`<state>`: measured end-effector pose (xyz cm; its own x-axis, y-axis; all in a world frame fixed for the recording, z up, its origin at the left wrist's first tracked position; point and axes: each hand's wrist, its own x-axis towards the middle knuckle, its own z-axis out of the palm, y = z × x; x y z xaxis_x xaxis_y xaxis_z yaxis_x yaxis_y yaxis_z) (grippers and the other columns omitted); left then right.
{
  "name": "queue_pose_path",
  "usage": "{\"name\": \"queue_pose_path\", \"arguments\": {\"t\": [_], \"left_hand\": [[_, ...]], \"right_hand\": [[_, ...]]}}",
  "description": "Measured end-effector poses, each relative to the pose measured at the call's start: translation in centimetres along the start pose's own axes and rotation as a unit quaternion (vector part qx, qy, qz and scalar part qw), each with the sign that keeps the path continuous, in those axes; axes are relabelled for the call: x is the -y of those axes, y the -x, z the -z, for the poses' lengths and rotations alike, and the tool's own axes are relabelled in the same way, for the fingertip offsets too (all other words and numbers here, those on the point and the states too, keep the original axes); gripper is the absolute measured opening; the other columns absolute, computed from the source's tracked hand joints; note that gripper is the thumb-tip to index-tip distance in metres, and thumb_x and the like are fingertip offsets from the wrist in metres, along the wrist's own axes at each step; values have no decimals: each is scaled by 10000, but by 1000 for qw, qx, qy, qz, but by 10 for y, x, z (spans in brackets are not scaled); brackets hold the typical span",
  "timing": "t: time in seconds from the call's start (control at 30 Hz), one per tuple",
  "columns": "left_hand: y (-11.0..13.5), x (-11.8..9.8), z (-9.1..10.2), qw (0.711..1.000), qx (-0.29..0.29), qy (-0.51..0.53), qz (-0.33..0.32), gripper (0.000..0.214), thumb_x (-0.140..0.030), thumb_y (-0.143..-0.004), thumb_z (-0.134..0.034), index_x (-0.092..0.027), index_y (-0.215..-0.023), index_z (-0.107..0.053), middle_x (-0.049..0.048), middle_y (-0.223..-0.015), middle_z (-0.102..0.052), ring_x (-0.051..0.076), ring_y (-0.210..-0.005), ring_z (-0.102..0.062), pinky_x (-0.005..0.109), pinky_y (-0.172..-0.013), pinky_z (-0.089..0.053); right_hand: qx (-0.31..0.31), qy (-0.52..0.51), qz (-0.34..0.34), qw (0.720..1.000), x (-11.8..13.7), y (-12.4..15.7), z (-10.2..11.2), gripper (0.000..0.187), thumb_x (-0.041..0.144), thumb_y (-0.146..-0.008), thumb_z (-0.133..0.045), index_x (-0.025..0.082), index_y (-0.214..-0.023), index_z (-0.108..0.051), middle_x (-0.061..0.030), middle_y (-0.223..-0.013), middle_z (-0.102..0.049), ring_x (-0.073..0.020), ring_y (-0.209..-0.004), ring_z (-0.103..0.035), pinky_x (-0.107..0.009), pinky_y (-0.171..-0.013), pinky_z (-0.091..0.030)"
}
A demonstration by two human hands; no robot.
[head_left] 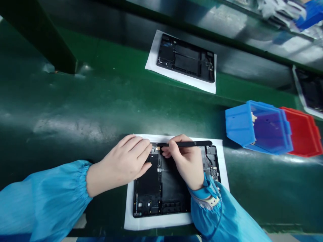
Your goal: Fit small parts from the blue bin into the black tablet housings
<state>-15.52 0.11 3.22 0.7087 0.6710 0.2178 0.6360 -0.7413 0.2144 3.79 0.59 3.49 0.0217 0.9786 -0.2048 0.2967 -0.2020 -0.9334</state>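
Observation:
An opened black tablet (174, 188) lies on a white sheet (151, 223) in front of me, its dark inner parts and small boards showing. My left hand (127, 159) rests flat over the tablet's upper left corner, fingers side by side and thumb stretched out; its fingertips sit next to a small copper-coloured part. In my right hand (185, 158) is a pair of slim black tweezers (194, 144), pinched between thumb and fingers, lying nearly level along the tablet's top edge. The working tip is hidden by the fingers. A wrist strap with a cord (210, 201) circles the right wrist.
Farther back, a second opened tablet (186, 58) lies on white sheeting. A blue bin (238, 124) holding small pale pieces and a red bin (306, 134) stand at right. Another tablet (313, 87) shows at the right edge. A dark post (50, 40) rises at upper left.

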Motion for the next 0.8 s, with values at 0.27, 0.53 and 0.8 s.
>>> {"name": "queue_pose_path", "arguments": {"t": [0.27, 0.53, 0.8], "left_hand": [[1, 0, 1, 1000, 10, 2, -4, 320, -264, -897, -446, -64, -1112, -573, 113, -1057, -588, 245, -988, -532, 415, -941, -419], [-7, 0, 1, 999, 46, -4, 17, 368, -354, -879, -494, -168, -1192, -545, 99, -991, -565, 253, -917, -531, 451, -884, -432], [-5, 2, -5, 999, 43, 13, 19, 418, -382, -849, -545, -271, -1250, -513, 110, -1065, -520, 272, -1016, -515, 520, -955, -369]], "right_hand": [[-7, 22, 11, 1000, 1, 1, 0, 153, 273, -853, -550, 186, -727, -545, 3, -603, -659, -115, -508, -631, -225, -505, -520], [-34, 35, 56, 997, 1, 4, 4, 159, 261, -865, -535, 187, -724, -539, 17, -614, -623, -110, -519, -621, -226, -520, -512], [-88, 41, 193, 976, -3, 13, 12, 118, 199, -863, -530, 227, -969, -573, -25, -845, -647, -159, -740, -649, -310, -702, -531]]}}
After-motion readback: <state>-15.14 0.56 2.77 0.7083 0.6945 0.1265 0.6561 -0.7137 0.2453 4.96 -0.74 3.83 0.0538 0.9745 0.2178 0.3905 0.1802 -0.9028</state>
